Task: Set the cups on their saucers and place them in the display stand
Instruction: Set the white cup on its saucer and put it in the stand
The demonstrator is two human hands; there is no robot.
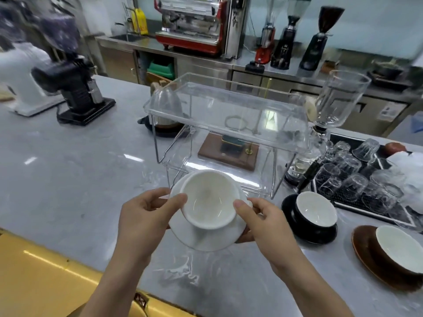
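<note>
Both hands hold one white cup (209,199) seated on its white saucer (201,239) above the worktop (68,179), just in front of the clear display stand (226,110). The left hand (142,216) grips the saucer's left edge with its thumb pressed on the cup's rim; the right hand (267,223) clasps the right edge, thumb on the rim and fingers curled under the saucer. The pair is tilted, the cup's mouth facing up and toward the camera, the saucer's far edge higher than its near edge. The cup's handle seems to point right, mostly hidden behind the right thumb.

Three cup-and-saucer sets are visible: the white one in hand, a black cup (317,213) on a black saucer (304,232) standing on the worktop to the right, and a brown cup (398,250) on a brown saucer (368,255) nearer the worktop's right edge. Both have white insides and mouths up.

The stand has two tiers, long axis running left to right; both tiers hold no cups. Beside it on the right, upturned glasses (352,177) crowd a black tray (357,208)
</note>
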